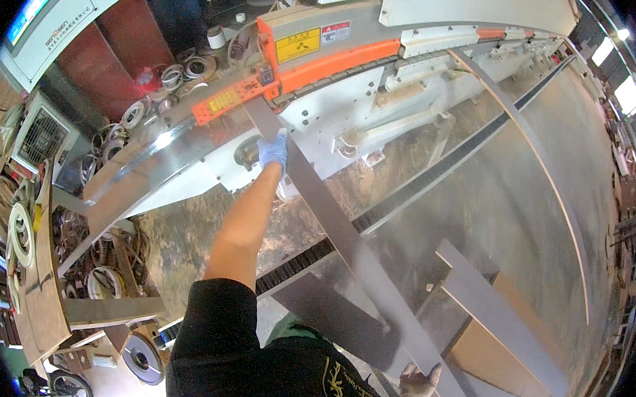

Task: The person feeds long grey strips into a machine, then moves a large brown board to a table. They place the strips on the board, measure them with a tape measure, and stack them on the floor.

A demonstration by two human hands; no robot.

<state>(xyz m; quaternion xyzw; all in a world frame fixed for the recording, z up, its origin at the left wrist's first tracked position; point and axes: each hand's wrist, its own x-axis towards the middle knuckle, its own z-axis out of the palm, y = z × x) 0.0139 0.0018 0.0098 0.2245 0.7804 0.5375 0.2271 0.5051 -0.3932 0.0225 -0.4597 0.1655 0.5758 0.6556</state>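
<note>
Grasping a long, narrow, flat grey board [349, 237], slanted from upper centre to lower right of the frame: near its upper end with the blue-gloved left hand [273, 153], near its lower end with the pale-gloved right hand [418, 387]. Reaching, at top, to a white-and-orange metal machine [325, 112]. Lying at lower right, shorter grey panels [500, 316].

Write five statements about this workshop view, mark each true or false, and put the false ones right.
1. The left hand touches the long grey board. True.
2. The right hand lies on the machine. False: it is at the board's edge, near the bottom of the picture.
3. The left hand wears a blue glove. True.
4. The panel near the board's upper end is green. False: it is orange.
5. A grey coil shows at the lower left. True.
</note>
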